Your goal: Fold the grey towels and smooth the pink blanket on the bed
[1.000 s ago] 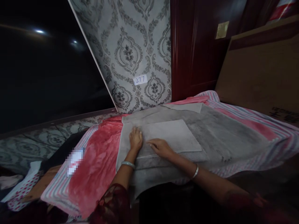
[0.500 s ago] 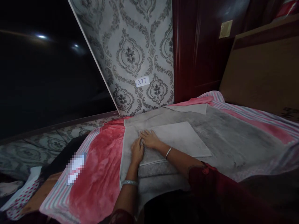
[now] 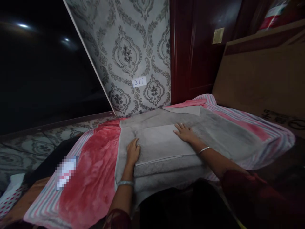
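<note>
Pixelated patch on blanket: contents unreadable. Blanket cut by bottom-left edge. Towel: near hem drops into dark, lower part lost. Left hand, right hand: palms hidden, flat on towel. Both arms leave frame at bottom. Box cut by right edge; print too dim to read. Left background black, only glints.
</note>
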`<state>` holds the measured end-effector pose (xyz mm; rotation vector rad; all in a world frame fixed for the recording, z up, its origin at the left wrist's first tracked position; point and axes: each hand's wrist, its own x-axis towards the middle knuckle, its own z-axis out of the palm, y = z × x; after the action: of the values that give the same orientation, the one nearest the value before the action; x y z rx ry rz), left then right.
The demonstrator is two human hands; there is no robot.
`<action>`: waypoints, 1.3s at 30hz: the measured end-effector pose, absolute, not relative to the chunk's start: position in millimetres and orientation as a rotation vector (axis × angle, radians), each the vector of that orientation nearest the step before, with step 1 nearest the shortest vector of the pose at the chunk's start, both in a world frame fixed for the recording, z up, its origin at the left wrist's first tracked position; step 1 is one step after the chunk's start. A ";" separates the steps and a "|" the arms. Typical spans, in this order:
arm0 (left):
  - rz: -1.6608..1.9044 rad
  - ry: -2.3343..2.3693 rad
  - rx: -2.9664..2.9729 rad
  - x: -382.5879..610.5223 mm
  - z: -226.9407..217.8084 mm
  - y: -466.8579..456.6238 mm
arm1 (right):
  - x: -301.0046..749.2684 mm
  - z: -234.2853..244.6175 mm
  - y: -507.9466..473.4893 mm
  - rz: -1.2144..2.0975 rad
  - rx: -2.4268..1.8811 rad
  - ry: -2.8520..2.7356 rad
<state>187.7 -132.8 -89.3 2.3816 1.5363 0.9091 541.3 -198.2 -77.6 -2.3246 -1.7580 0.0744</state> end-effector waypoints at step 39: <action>0.529 1.090 2.811 142.2 -84.9 -249.8 | 562.1 -127.8 -372.8 0.087 -1.741 -1.981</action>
<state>142.2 -249.8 -84.9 2.8107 1.0903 0.5287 562.1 -372.8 -127.8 -1.7406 -1.9814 0.0872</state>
